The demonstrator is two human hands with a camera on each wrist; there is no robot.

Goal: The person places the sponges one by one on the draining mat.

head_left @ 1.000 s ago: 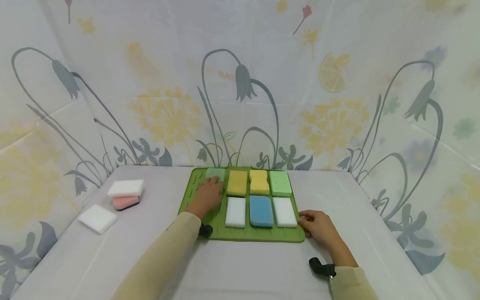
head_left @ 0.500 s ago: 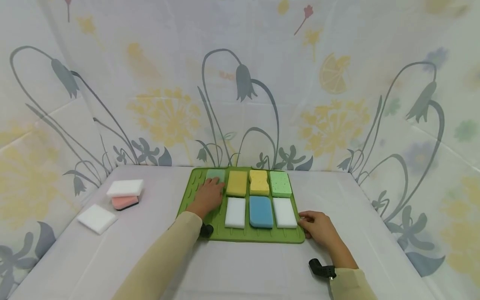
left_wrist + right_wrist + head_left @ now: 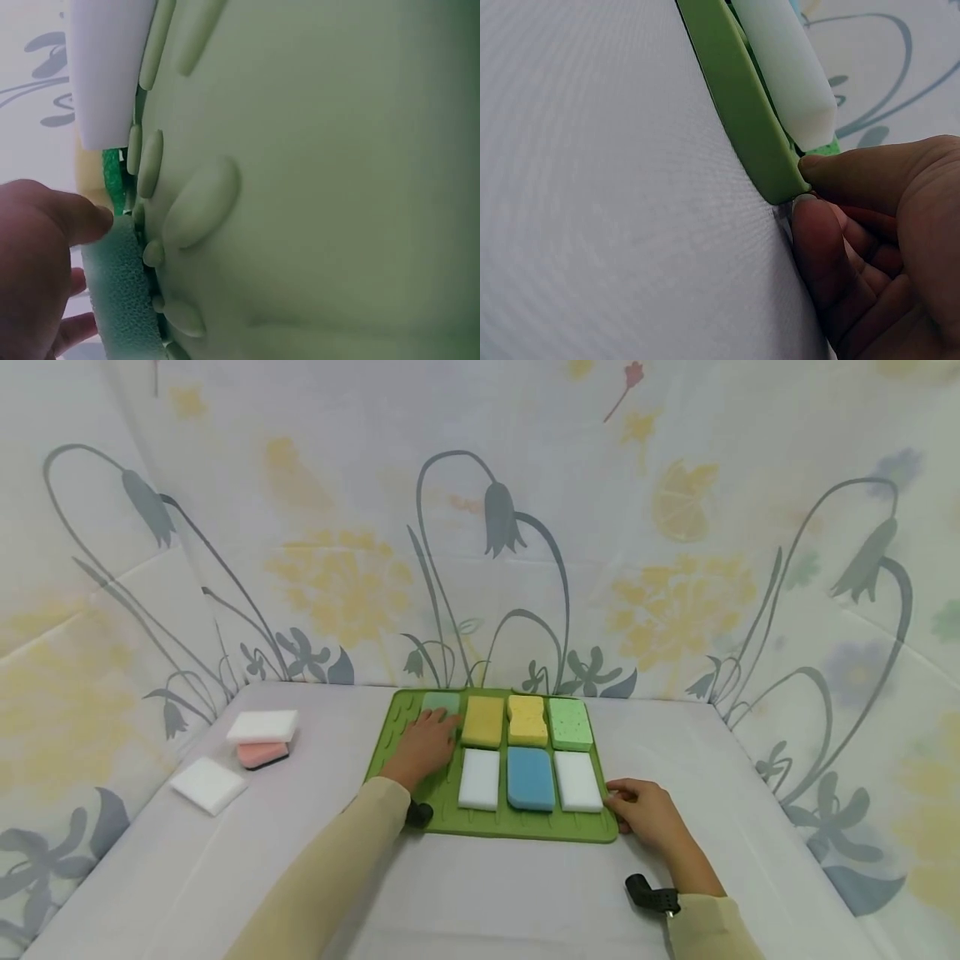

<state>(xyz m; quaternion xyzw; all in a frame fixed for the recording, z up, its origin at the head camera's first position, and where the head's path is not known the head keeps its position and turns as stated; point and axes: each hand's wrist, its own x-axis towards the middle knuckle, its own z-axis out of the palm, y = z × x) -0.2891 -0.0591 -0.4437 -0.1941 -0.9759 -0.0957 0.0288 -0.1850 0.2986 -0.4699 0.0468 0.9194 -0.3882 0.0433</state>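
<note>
A green ridged mat (image 3: 442, 822) bears sponges in two rows. At its back left, my left hand (image 3: 423, 745) holds a pale teal sponge (image 3: 441, 701), partly hidden under the fingers. In the left wrist view the thumb lies against one end of that teal sponge (image 3: 124, 292), with fingers on its far side. My right hand (image 3: 648, 814) pinches the mat's right edge near the front corner, beside a white sponge (image 3: 578, 782). The right wrist view shows thumb and forefinger at the rim of the mat (image 3: 742, 120).
Also on the mat are a mustard sponge (image 3: 483, 722), a yellow notched sponge (image 3: 527, 721), a speckled green sponge (image 3: 570, 724), a blue sponge (image 3: 530, 778) and another white sponge (image 3: 478, 779). To the left lie a white sponge (image 3: 262, 727) upon a pink one (image 3: 262, 755), plus a white pad (image 3: 208, 785).
The head view has shifted slightly, so everything appears a little further right and higher. Both hands keep their places at the teal sponge and the mat's edge.
</note>
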